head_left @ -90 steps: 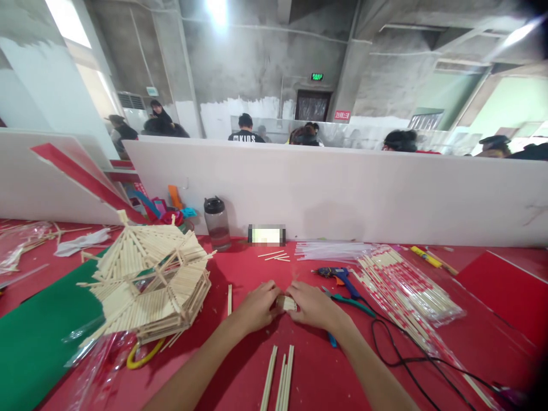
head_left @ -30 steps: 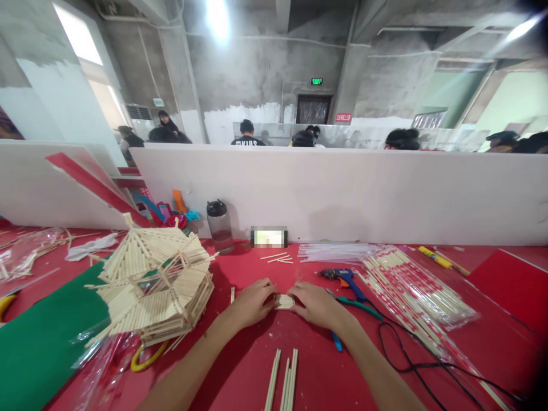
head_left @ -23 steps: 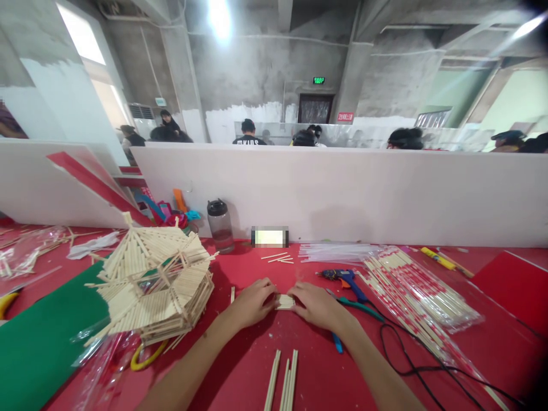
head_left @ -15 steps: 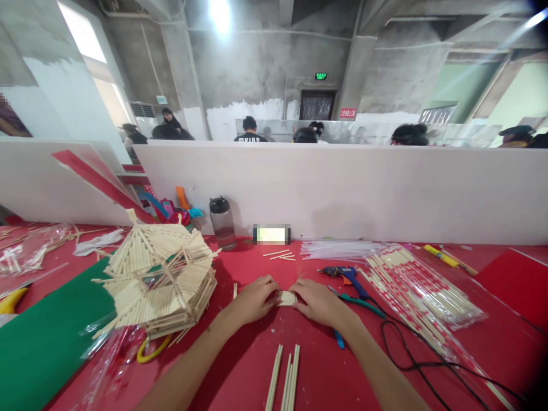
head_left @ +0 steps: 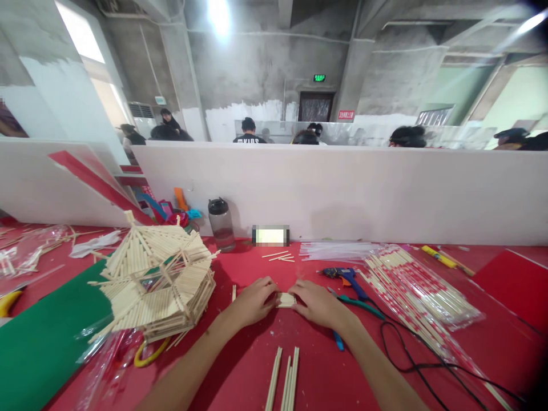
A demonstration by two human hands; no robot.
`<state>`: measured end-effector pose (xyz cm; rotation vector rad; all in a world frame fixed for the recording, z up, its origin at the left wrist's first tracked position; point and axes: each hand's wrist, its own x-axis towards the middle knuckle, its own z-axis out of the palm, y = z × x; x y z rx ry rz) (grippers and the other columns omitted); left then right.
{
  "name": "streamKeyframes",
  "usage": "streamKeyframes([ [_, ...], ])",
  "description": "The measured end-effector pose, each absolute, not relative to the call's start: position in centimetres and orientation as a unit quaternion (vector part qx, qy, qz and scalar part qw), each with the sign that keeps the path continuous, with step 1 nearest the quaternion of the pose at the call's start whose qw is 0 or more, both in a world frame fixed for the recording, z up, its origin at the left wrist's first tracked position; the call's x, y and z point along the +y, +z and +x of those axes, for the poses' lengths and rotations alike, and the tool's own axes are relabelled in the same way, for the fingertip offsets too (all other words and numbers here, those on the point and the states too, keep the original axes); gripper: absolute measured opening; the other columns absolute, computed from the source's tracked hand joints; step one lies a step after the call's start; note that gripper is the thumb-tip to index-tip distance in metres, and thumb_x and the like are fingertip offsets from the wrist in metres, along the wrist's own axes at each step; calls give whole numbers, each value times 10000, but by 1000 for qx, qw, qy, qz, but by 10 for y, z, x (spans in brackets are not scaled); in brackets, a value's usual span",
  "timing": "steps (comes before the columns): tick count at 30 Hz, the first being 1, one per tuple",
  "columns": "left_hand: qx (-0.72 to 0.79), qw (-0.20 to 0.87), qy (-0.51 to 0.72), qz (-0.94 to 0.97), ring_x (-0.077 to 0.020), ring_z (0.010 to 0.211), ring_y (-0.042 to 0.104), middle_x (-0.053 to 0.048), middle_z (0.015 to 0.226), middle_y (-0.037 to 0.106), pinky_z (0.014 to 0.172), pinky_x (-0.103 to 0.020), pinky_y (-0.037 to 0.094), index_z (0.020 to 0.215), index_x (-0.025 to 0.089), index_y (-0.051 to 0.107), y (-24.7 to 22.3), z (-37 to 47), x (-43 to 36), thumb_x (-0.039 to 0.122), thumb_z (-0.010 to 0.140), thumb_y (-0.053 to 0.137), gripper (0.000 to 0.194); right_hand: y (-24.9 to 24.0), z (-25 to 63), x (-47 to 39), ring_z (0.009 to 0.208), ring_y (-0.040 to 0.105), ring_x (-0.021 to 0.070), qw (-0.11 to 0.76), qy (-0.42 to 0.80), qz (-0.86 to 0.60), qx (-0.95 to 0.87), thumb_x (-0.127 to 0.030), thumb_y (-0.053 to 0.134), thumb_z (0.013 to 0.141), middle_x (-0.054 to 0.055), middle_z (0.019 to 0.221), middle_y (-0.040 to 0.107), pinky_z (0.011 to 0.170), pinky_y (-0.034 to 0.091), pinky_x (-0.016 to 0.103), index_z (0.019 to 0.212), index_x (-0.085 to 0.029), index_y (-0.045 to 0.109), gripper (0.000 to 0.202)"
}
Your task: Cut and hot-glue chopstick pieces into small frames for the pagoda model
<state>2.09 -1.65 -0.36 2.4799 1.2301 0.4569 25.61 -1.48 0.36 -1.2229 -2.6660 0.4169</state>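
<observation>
Panel of short sticks [head_left: 286, 300], already lined up, lies on the tabletop [head_left: 240, 371], ends pinched by left hand [head_left: 257, 301] and right hand [head_left: 317, 302]; longer sticks [head_left: 293, 377] lie unused; stick model [head_left: 132, 251] looks largely built.

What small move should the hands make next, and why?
Probably a gentle inward press on the small stick panel: the left hand and right hand hold its opposite ends, and its sticks lie side by side, so this may even them.
</observation>
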Motion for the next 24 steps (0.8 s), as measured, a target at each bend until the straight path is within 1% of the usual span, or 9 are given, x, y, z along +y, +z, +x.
streamKeyframes([
  [6, 430, 170, 161, 872, -191, 991, 567, -58, 1044, 592, 874, -277, 445, 1032, 207, 636, -5, 20, -17, 317, 965, 523, 172, 2, 256, -14, 1049, 582, 248, 90, 142, -409, -897, -323, 522, 952, 101, 1105, 632, 891, 425, 330, 1159, -202, 630, 264],
  [10, 428, 169, 168, 872, -195, 999, 578, -57, 1049, 608, 875, -285, 452, 1076, 222, 629, -6, 16, -15, 352, 980, 491, 213, 3, 256, -14, 1044, 583, 244, 92, 149, -412, -894, -315, 531, 946, 98, 1105, 631, 898, 421, 329, 1156, -209, 634, 257],
  [14, 472, 120, 175, 856, -215, 1041, 589, -74, 1095, 628, 920, -317, 453, 1105, 217, 619, -4, 7, 1, 377, 990, 452, 259, 3, 256, -14, 1058, 583, 248, 97, 146, -410, -895, -313, 550, 938, 98, 1111, 630, 905, 423, 332, 1170, -206, 629, 267],
  [16, 527, 85, 178, 827, -233, 1126, 574, -96, 1163, 627, 977, -340, 434, 1209, 211, 584, -3, 3, 14, 346, 995, 427, 298, 3, 256, -14, 1056, 585, 249, 96, 141, -406, -898, -313, 547, 941, 101, 1108, 631, 903, 425, 334, 1160, -200, 632, 260],
  [18, 586, 61, 152, 793, -243, 1178, 561, -109, 1226, 614, 997, -351, 427, 1317, 220, 522, -2, 0, 31, 314, 995, 408, 355, 2, 256, -14, 1053, 586, 247, 95, 140, -402, -900, -315, 545, 944, 102, 1107, 631, 903, 424, 333, 1149, -199, 635, 253],
  [19, 618, 51, 129, 774, -250, 1194, 555, -107, 1249, 607, 993, -359, 432, 1350, 233, 496, -3, 0, 39, 297, 990, 405, 377, 2, 256, -14, 1054, 585, 246, 94, 142, -402, -900, -318, 542, 945, 103, 1111, 631, 903, 424, 332, 1151, -200, 635, 254],
  [21, 645, 46, 118, 753, -284, 1204, 549, -143, 1272, 590, 974, -397, 442, 1421, 212, 428, -4, 0, 56, 246, 977, 397, 446, 2, 256, -14, 1054, 584, 245, 92, 146, -404, -898, -326, 536, 948, 103, 1116, 629, 900, 425, 333, 1162, -203, 631, 264],
  [24, 672, 47, 102, 732, -330, 1196, 551, -179, 1282, 573, 940, -438, 456, 1475, 208, 362, -5, 1, 78, 240, 960, 410, 518, 3, 256, -14, 1064, 579, 250, 87, 148, -408, -897, -315, 532, 946, 104, 1128, 626, 905, 424, 341, 1173, -203, 625, 269],
])
